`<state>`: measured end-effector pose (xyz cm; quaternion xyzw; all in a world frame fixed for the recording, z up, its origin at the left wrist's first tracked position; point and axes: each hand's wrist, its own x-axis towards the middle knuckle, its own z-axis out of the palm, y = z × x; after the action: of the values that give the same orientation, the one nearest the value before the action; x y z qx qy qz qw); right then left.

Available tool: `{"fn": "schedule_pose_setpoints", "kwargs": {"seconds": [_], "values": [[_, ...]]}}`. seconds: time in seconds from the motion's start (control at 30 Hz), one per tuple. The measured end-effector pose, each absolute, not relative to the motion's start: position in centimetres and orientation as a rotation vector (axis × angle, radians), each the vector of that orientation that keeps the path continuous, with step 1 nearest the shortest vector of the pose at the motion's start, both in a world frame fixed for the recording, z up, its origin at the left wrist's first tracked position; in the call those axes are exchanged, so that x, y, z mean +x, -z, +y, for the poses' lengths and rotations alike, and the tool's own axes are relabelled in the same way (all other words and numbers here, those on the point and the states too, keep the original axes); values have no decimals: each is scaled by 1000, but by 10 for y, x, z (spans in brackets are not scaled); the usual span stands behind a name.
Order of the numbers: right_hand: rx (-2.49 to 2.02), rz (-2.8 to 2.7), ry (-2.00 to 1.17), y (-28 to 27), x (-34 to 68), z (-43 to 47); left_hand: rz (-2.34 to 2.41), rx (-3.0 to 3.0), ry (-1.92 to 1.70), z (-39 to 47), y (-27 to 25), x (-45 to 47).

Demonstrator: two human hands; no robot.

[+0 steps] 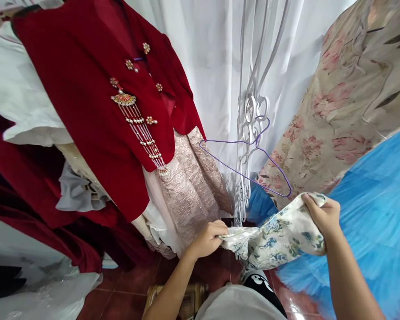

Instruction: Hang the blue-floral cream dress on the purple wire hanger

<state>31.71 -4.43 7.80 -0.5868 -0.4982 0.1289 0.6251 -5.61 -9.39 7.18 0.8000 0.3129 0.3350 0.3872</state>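
Note:
A white garment with a blue and green flower print (pixel 273 242) is stretched between my two hands, low in front of my body. My left hand (pixel 209 239) pinches its left end with closed fingers. At the upper right end, my right hand (pixel 323 213) grips the cloth between thumb and fingers. Just above the garment, a thin purple clothes hanger (pixel 233 170) hangs bare on a white scrolled metal rack (pixel 248 133). Which part of the garment each hand holds, I cannot tell.
To the left hangs a dark red jacket (pixel 76 84) with beaded brooches, over a pale pink textured skirt (pixel 190 178). Floral cloth (pixel 323 115) and a blue tulle dress (pixel 373 213) fill the right. A wooden stool (pixel 195 298) stands on the red tiled floor (pixel 120 295).

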Motion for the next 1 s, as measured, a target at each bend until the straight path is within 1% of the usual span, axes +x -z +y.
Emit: {"fn": "schedule_pose_setpoints", "kwargs": {"seconds": [0.2, 0.33, 0.4, 0.47, 0.57, 0.63, 0.73, 0.9, 1.0], "values": [[-1119, -1478, -310, -115, 302, 12, 724, 1976, -874, -102, -91, -47], [-1114, -1475, -402, -118, 290, 22, 768, 2007, -927, -93, -86, -58], [-1135, -1421, -453, -116, 289, 22, 882, 2086, -960, -83, -77, -70], [-1144, -1386, -512, -116, 290, 20, 1116, 2175, -993, -66, -65, -84], [-1152, -1399, -609, -120, 290, 15, 1472, 2225, -994, -27, -49, -105], [-1145, -1411, -647, -123, 288, 11, 1566, 2254, -961, 5, -47, -114], [-1130, -1381, -660, -127, 283, 7, 1614, 2332, -991, 54, -67, -117], [-1100, -1393, -714, -132, 278, 7, 1724, 2420, -1312, 123, -132, -106], [-1096, -1438, -734, -136, 274, 7, 1766, 2454, -1440, 154, -163, -99]]}}
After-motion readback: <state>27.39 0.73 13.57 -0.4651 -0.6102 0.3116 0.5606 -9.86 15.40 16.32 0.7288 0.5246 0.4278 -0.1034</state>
